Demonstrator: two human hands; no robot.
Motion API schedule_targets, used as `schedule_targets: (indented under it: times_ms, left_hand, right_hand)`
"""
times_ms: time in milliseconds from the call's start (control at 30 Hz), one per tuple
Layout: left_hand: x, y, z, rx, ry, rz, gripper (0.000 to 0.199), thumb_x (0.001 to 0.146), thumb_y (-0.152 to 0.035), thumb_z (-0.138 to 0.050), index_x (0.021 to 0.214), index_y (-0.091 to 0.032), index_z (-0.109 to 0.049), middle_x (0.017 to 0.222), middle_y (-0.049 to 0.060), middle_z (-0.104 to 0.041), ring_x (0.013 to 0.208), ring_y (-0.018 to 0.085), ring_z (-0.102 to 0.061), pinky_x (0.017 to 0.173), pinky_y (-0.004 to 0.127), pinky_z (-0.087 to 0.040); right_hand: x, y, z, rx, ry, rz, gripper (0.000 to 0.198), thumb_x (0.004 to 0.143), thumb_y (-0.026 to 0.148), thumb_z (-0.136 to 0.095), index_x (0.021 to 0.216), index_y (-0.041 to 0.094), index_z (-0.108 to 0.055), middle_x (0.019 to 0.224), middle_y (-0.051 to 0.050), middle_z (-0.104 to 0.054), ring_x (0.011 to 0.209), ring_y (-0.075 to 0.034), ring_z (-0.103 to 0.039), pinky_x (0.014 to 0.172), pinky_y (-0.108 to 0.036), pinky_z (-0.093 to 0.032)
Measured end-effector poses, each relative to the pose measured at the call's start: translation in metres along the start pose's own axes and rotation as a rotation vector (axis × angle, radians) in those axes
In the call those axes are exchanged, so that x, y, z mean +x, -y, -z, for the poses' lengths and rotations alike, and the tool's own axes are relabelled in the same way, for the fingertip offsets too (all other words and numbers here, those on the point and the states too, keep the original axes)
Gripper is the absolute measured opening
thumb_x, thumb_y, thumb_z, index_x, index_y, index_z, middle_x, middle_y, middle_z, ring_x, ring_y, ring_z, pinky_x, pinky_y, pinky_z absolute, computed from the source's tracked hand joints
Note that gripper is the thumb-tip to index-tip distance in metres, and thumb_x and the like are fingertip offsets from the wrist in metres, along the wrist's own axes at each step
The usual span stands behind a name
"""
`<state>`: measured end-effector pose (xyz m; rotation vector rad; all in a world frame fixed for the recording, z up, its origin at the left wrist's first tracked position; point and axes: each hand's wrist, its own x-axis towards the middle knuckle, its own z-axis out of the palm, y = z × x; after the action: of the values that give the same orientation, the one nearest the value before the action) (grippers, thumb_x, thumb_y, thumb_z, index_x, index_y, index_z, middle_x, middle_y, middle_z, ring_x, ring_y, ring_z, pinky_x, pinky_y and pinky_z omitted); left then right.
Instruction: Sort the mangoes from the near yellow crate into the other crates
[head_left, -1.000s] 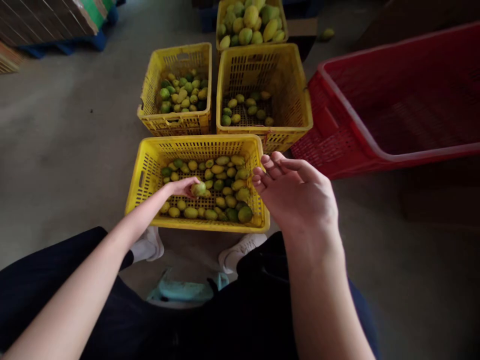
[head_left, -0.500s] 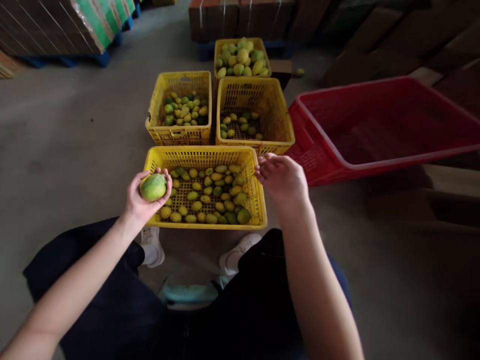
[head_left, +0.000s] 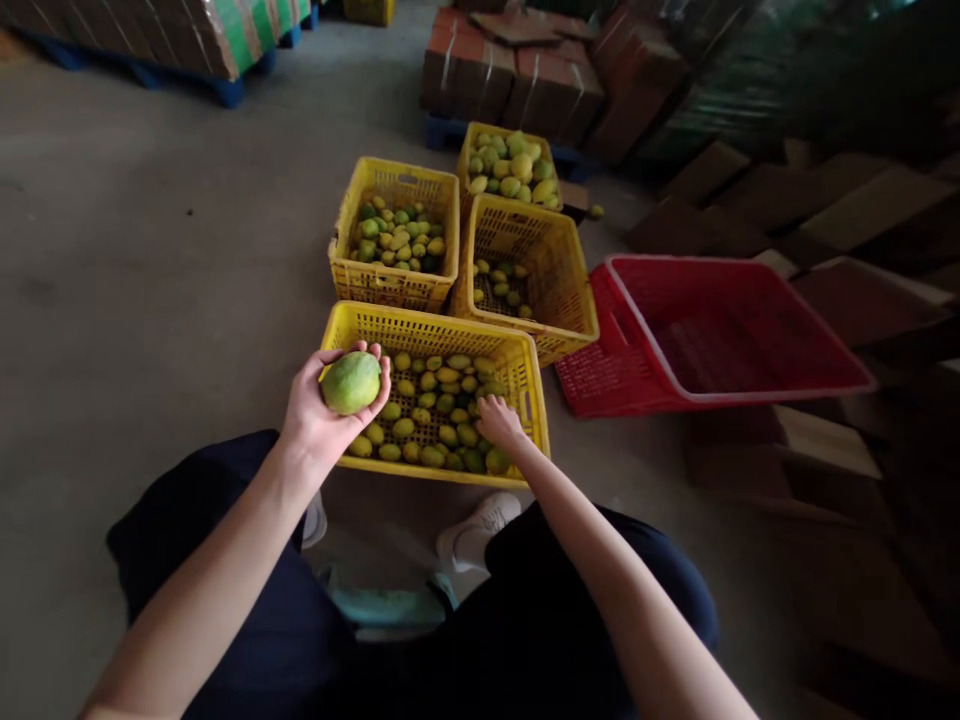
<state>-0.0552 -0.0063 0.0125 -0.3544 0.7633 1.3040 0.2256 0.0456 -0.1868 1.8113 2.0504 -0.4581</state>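
In the head view my left hand [head_left: 324,405] is cupped around a green mango [head_left: 351,383], palm up, held over the left wall of the near yellow crate [head_left: 442,478]. Several smaller yellow-green mangoes [head_left: 448,375] lie spread over that crate's slotted bottom. My right hand [head_left: 501,420] reaches down over the crate's right part, its back turned up and its fingers bent toward the fruit. The fingertips are hard to make out, so I cannot tell whether they grip a mango.
Behind stand a left yellow crate [head_left: 394,285] with fruit, a right yellow crate [head_left: 574,275] with a few, and a farther heaped crate [head_left: 516,170]. A red crate [head_left: 592,375] stands at the right, near cardboard boxes [head_left: 874,210]. Strapped stacks [head_left: 476,80] sit on blue pallets.
My right hand has gone from beside the crate's right rim down in over the fruit. My left hand still holds the green mango. The view has shifted, so the crates appear farther right.
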Motion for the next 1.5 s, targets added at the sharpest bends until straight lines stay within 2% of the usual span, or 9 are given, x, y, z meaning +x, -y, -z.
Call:
schedule_targets:
  times_ms: [267, 367, 633, 800, 900, 1000, 1100, 1300, 1500]
  left_hand:
    - [0.008, -0.01, 0.011, -0.138, -0.104, -0.099, 0.012, 0.083, -0.013, -0.049, 0.088, -0.013, -0.061, 0.087, 0.01, -0.068, 0.084, 0.02, -0.068, 0.076, 0.034, -0.061]
    - [-0.005, -0.007, 0.006, -0.124, -0.037, -0.118, 0.01, 0.082, -0.016, -0.052, 0.086, -0.013, -0.061, 0.094, 0.012, -0.068, 0.09, 0.023, -0.068, 0.077, 0.034, -0.061]
    - [-0.015, -0.006, 0.002, 0.087, 0.185, -0.202, 0.013, 0.079, -0.021, -0.067, 0.089, -0.013, -0.065, 0.089, 0.009, -0.068, 0.081, 0.018, -0.068, 0.057, 0.017, -0.052]
    - [-0.011, -0.006, 0.004, 0.112, 0.399, -0.011, 0.041, 0.086, -0.05, -0.062, 0.102, -0.012, -0.066, 0.088, 0.01, -0.068, 0.052, 0.007, -0.054, 0.044, 0.017, -0.044]
    - [-0.01, -0.004, 0.006, 0.087, 0.443, 0.07, 0.053, 0.088, -0.061, -0.051, 0.096, -0.011, -0.068, 0.071, 0.006, -0.064, 0.046, 0.008, -0.051, 0.043, 0.019, -0.043]
    - [-0.008, -0.003, 0.007, 0.092, 0.434, 0.054, 0.056, 0.09, -0.06, -0.044, 0.086, -0.01, -0.068, 0.069, 0.007, -0.064, 0.045, 0.009, -0.051, 0.042, 0.021, -0.043]
    - [-0.007, -0.001, 0.007, 0.101, 0.405, 0.032, 0.054, 0.092, -0.056, -0.04, 0.085, -0.01, -0.067, 0.073, 0.008, -0.066, 0.045, 0.009, -0.051, 0.041, 0.022, -0.042]
    - [-0.003, 0.007, 0.013, 0.068, 0.305, 0.088, 0.052, 0.094, -0.054, -0.039, 0.091, -0.009, -0.066, 0.075, 0.008, -0.067, 0.047, 0.01, -0.051, 0.042, 0.022, -0.043]
    - [0.002, 0.013, 0.017, 0.104, 0.298, 0.101, 0.044, 0.09, -0.05, -0.049, 0.093, -0.009, -0.067, 0.077, 0.009, -0.067, 0.048, 0.011, -0.051, 0.043, 0.023, -0.043]
  right_hand:
    - [0.048, 0.001, -0.037, -0.054, -0.033, -0.084, 0.037, 0.094, 0.036, -0.06, 0.125, 0.018, -0.058, 0.126, -0.01, -0.06, 0.107, -0.023, -0.063, 0.089, -0.044, -0.055]
    - [0.059, -0.009, -0.05, -0.078, -0.043, -0.104, 0.036, 0.094, 0.036, -0.06, 0.125, 0.018, -0.058, 0.127, -0.009, -0.06, 0.107, -0.022, -0.063, 0.09, -0.044, -0.055]
    - [0.077, -0.018, -0.073, -0.252, -0.01, -0.018, 0.042, 0.088, -0.001, -0.042, 0.118, 0.012, -0.068, 0.139, -0.028, -0.052, 0.111, -0.036, -0.064, 0.081, -0.046, -0.056]
    - [0.077, -0.017, -0.074, -0.297, 0.009, -0.011, 0.038, 0.091, 0.004, -0.045, 0.123, 0.013, -0.063, 0.131, -0.029, -0.058, 0.104, -0.034, -0.066, 0.076, -0.046, -0.056]
    - [0.072, -0.017, -0.071, -0.293, 0.015, -0.029, 0.032, 0.095, 0.023, -0.055, 0.126, 0.014, -0.059, 0.126, -0.02, -0.061, 0.103, -0.026, -0.066, 0.081, -0.044, -0.056]
    - [0.064, -0.016, -0.067, -0.267, 0.051, -0.022, 0.038, 0.093, 0.037, -0.061, 0.125, 0.016, -0.057, 0.123, -0.01, -0.062, 0.104, -0.022, -0.064, 0.088, -0.043, -0.056]
    - [0.052, -0.015, -0.066, -0.235, 0.079, 0.023, 0.037, 0.094, 0.037, -0.06, 0.125, 0.018, -0.058, 0.125, -0.009, -0.061, 0.105, -0.022, -0.063, 0.088, -0.044, -0.055]
    - [0.035, -0.016, -0.068, -0.172, -0.013, 0.075, 0.039, 0.091, 0.036, -0.061, 0.126, 0.019, -0.062, 0.139, -0.016, -0.054, 0.131, -0.032, -0.048, 0.102, -0.045, -0.046]
    - [0.053, -0.024, -0.063, -0.127, -0.071, 0.005, 0.046, 0.097, 0.025, -0.039, 0.141, 0.018, -0.051, 0.147, -0.02, -0.046, 0.132, -0.033, -0.047, 0.095, -0.038, -0.049]
